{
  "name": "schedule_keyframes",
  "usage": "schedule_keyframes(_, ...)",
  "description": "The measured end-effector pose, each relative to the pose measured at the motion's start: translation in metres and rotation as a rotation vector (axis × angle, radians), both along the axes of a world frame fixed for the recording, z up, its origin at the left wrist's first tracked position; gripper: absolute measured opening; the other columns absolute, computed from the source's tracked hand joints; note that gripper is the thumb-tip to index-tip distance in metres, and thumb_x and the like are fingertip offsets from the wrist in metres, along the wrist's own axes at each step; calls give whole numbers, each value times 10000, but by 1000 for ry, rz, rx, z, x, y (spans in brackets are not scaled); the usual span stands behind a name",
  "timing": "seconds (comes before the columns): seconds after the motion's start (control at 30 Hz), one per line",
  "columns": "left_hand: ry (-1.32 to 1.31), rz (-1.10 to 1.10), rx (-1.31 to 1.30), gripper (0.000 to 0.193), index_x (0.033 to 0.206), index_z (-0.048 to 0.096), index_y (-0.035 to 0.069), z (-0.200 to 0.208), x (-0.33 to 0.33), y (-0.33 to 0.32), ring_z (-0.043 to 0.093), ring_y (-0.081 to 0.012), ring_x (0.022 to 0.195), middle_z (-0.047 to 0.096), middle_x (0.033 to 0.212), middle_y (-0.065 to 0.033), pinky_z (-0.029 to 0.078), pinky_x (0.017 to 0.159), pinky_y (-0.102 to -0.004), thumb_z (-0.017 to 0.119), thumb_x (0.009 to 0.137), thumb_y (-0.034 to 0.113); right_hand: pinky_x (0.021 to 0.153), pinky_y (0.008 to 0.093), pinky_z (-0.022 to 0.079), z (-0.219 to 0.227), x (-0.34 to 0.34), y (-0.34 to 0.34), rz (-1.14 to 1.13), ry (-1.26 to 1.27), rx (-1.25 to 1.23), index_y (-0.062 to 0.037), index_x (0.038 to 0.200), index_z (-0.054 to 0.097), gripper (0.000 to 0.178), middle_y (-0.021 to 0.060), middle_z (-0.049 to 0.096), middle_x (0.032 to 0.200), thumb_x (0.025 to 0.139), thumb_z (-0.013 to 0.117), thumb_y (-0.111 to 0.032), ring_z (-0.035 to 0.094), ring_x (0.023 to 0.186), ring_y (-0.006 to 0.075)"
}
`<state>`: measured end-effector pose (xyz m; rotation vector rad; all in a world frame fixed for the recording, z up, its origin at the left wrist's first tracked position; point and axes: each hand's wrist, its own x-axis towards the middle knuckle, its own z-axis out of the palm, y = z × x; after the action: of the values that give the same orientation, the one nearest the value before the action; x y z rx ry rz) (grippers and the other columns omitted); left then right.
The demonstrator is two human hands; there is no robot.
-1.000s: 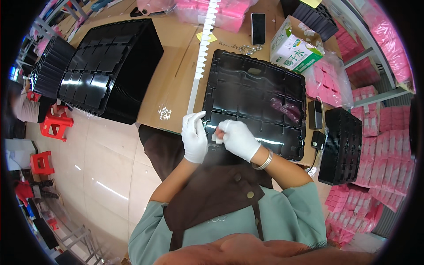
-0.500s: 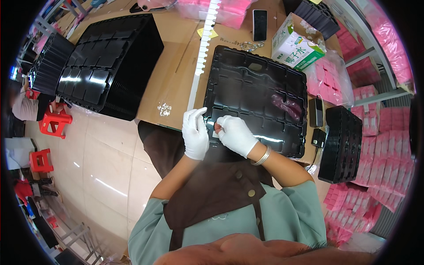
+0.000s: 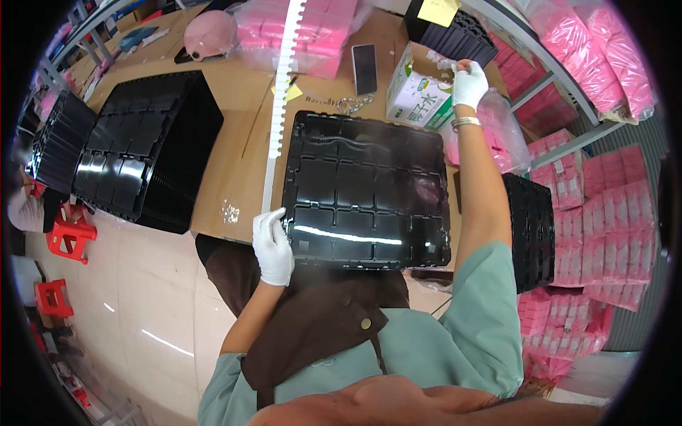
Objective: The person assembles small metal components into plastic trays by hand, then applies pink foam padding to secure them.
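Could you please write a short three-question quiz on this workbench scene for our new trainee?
1. True or false: the left hand rests at the near left corner of the black tray.
2. Which does the right hand reach to? A. the phone B. the green-and-white carton C. the red stool
3. What colour are the gloves on both hands?

Key: 1 true. 2 B; the hand is at the carton's open top, beside the clear bag of pink packets. 3 white.
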<state>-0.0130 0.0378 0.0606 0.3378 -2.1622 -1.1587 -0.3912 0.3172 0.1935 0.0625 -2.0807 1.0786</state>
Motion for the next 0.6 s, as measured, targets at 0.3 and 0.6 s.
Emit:
schedule_keyframes(0.3,-16,-3,-13,193,1016,607,0,3,-5,1,588,-282,905,590,962,-149,472,821,-346,488,883,-74,692,447,518,-43,-56,128,-231,-158,395,-71,787,684,151,207,660,818,786,604,-200,660,776,376)
schedule_keyframes(0.6,-42,-13,-74,196,1018,604,6,4,-3,2,571,-272,887,577,951,-138,462,815,-345,489,885,-80,828,446,512,-168,15,174,-168,-787,685,-128,945,715,218,193,671,965,794,578,-207,643,931,371)
